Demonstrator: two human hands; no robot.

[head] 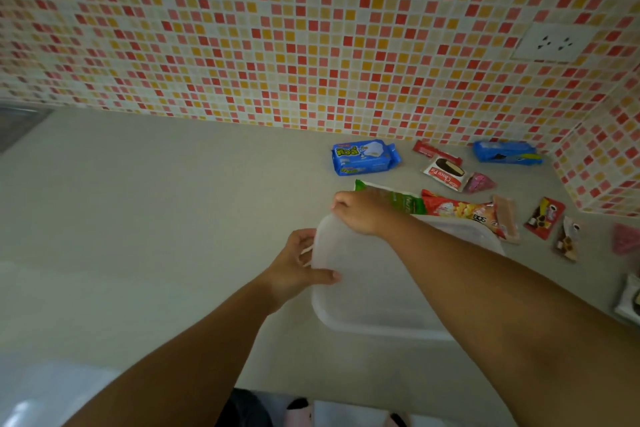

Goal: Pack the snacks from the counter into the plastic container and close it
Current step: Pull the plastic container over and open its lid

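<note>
From the head view, a see-through plastic box with a cloudy white lid (374, 281) sits on the grey table (173, 201). The left hand (298, 267) grips its left edge, likely to keep it still. The right hand (363, 211) pinches the far corner, probably to peel the lid off. The bright snack packs (446, 173) lie just behind, not packed yet.

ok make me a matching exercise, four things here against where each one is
Things:
1. left hand
2. right hand
3. socket
4. blue pack

Places:
A. on the tiled wall
B. gripping the container's left edge
C. on the counter near the wall
D. at the container's far left corner

Pairs: 1-B, 2-D, 3-A, 4-C
</note>
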